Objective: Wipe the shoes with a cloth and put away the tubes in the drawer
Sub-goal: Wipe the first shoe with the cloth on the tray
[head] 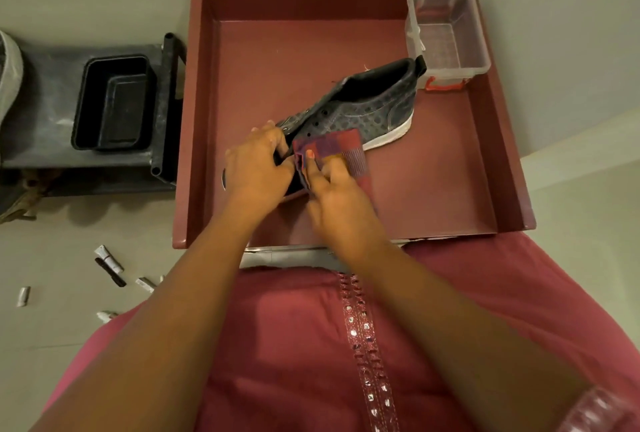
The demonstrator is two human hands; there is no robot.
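One shoe (pixel 349 113) lies in the open drawer (pixel 450 168); your left hand (pixel 258 168) grips its toe, and your right hand (pixel 337 196) presses the cloth (pixel 332 147) against its side. Wiping is the step now. Next, the tubes (pixel 109 260) on the floor must go into the drawer.

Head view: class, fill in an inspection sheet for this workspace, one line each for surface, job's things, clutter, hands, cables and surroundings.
Surface: open maroon drawer, its floor carrying the work.
Job's things: grey shoe lying in the drawer; checked cloth against its side; tubes scattered on the floor, none in the drawer.
Clutter: clear plastic box in the drawer's far right corner.
Hands: left hand grips the shoe's toe end; right hand presses the cloth on the shoe.
Cables: nothing seen.
Surroundings: black tub on a grey stand at left.
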